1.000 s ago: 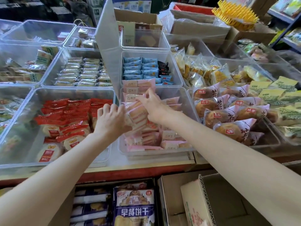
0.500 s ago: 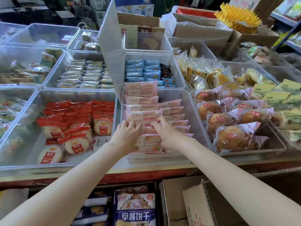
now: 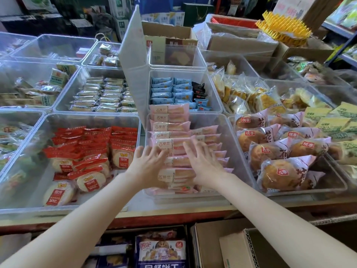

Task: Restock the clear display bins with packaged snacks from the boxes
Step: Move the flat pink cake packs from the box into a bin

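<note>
Our left hand (image 3: 147, 167) and right hand (image 3: 202, 163) spread flat, gripping nothing, on pink snack packs (image 3: 170, 126), long axes three-to-nine o'clock, clear bin (image 3: 237, 151), shop counter (image 3: 173, 215)

left hand (image 3: 147, 167) flat, fingers spread, over left edge of pink snack packs (image 3: 170, 128) | right hand (image 3: 202, 163) flat, fingers spread, over same row | packs stacked in clear bin (image 3: 229, 132) | red rice-cracker packs (image 3: 92, 151) in bin to left | bread buns (image 3: 278, 171) in bin to right | cardboard box (image 3: 237, 248) below counter
</note>
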`<state>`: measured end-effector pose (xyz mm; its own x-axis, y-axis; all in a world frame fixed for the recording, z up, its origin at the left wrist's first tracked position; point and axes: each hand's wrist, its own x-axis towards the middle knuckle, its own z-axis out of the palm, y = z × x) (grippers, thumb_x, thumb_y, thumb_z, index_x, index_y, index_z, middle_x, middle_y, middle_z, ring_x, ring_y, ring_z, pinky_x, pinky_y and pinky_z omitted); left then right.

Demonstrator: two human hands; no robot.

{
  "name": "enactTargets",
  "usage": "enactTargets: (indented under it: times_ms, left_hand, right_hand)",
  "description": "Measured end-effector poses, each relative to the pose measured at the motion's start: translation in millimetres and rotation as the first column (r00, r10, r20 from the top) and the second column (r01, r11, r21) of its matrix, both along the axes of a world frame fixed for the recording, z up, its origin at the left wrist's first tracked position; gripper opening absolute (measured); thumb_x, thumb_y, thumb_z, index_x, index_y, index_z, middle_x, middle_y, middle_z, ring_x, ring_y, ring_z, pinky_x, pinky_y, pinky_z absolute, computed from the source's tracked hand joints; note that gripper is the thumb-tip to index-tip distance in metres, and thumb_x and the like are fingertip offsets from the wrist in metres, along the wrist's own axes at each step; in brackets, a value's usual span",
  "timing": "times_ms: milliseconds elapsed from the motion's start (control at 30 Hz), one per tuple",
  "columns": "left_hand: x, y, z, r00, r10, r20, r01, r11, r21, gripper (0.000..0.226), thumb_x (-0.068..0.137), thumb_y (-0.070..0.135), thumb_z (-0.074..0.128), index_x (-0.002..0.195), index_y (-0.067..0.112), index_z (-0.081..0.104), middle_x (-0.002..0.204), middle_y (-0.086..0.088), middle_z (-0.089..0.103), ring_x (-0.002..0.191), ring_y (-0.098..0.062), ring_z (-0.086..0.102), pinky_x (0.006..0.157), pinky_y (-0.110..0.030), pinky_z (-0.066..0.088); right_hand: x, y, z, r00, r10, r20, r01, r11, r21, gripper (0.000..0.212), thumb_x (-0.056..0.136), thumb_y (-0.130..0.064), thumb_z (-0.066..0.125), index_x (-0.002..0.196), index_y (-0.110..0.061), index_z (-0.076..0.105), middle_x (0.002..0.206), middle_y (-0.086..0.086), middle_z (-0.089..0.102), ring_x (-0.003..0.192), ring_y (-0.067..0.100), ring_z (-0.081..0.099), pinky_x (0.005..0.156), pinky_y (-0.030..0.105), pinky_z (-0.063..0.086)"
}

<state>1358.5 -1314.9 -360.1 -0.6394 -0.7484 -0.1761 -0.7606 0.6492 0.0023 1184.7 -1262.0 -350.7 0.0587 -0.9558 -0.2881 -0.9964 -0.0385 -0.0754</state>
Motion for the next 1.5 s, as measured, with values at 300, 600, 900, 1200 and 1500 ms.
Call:
enactTargets:
  times_ms: [300,600,900,1200,1500]
  left_hand:
    - [-1.1,-26.0,5.6,0.981,-0.066,0.185,0.043,0.991,0.129,0.132,0.065,0.075,0.057,0.142,0.007,-0.025,0.151,-0.013,-0.027,0.14,-0.026,-0.026,0.11,-0.048,-0.016]
    - [4.4,-7.7,-1.6,0.996,-0.011,0.085,0.015,0.999,-0.044,0.111,0.072,0.07,0.056,0.147,0.01,0.001,0.15,-0.009,0.019,0.138,-0.026,0.021,0.115,-0.046,0.0]
    - [-5.7,-47.6,14.9,0.986,-0.103,0.132,0.076,0.979,0.191,0.129,0.063,0.084,0.043,0.136,0.007,-0.032,0.143,-0.008,-0.038,0.132,-0.023,-0.038,0.11,-0.047,-0.021]
    - [-7.5,-41.8,10.8,0.954,-0.1,0.284,0.041,0.978,0.205,0.131,0.066,0.074,0.058,0.143,0.004,-0.021,0.153,-0.019,-0.019,0.141,-0.03,-0.019,0.11,-0.046,-0.016]
    - [-10.7,-47.5,12.7,0.957,-0.094,0.276,0.023,0.968,0.248,0.131,0.066,0.069,0.063,0.143,0.005,-0.022,0.152,-0.017,-0.022,0.14,-0.029,-0.023,0.11,-0.049,-0.015]
  right_hand:
    - [0.8,-23.5,6.2,0.992,0.046,-0.118,-0.034,0.994,0.106,0.128,0.071,-0.063,0.067,0.145,-0.015,-0.026,0.147,0.018,-0.037,0.135,0.036,-0.035,0.113,0.055,-0.013]
    - [-0.9,-17.5,-6.7,0.99,0.138,0.042,-0.139,0.99,0.021,0.101,0.086,-0.031,0.067,0.15,-0.011,-0.01,0.157,0.015,-0.008,0.142,0.033,0.017,0.113,0.041,0.026]
    - [1.3,-36.3,10.6,0.975,0.191,-0.111,-0.17,0.97,0.175,0.132,0.069,-0.064,0.068,0.142,-0.018,-0.031,0.144,0.017,-0.042,0.131,0.039,-0.038,0.11,0.056,-0.019]
    - [18.7,-55.0,6.2,0.945,0.262,-0.198,-0.223,0.954,0.199,0.136,0.063,-0.062,0.074,0.147,-0.009,-0.018,0.155,0.025,-0.008,0.143,0.042,-0.009,0.115,0.053,-0.001]
    - [14.8,-58.6,5.6,0.962,0.228,-0.152,-0.186,0.95,0.25,0.136,0.064,-0.062,0.073,0.146,-0.014,-0.023,0.153,0.023,-0.02,0.142,0.04,-0.017,0.114,0.05,-0.01]
